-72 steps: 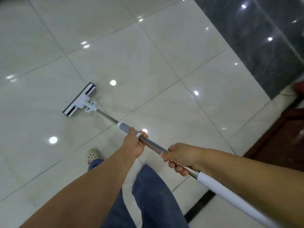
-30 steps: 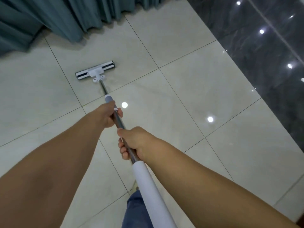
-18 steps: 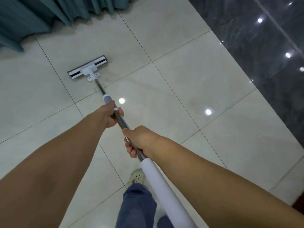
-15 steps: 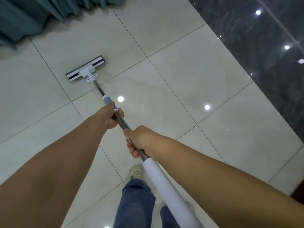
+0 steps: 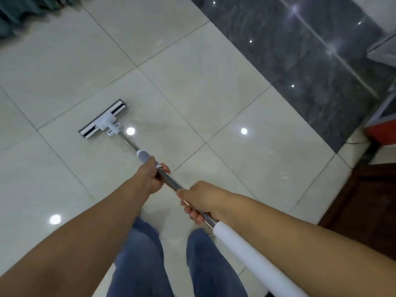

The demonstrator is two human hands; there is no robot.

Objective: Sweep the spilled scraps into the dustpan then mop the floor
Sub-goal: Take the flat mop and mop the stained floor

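A flat mop with a white and black head (image 5: 102,119) rests on the pale glossy floor tiles (image 5: 192,86), ahead and to the left. Its steel shaft (image 5: 169,182) runs back toward me into a thick white grip sleeve (image 5: 246,251). My left hand (image 5: 151,175) is closed around the shaft just behind a grey collar. My right hand (image 5: 201,200) grips the shaft further back, just ahead of the white sleeve. No scraps or dustpan are in view.
A dark grey marble band (image 5: 300,56) crosses the upper right. Teal curtains (image 5: 23,9) hang at the top left. Dark wooden furniture (image 5: 368,202) and something red (image 5: 381,131) stand at the right edge. My legs in blue trousers (image 5: 139,260) are below.
The mop head has been pulled back toward me and slightly right, now lying more diagonally. The curtains have slid toward the top left corner, and the wooden furniture has come into view at right.
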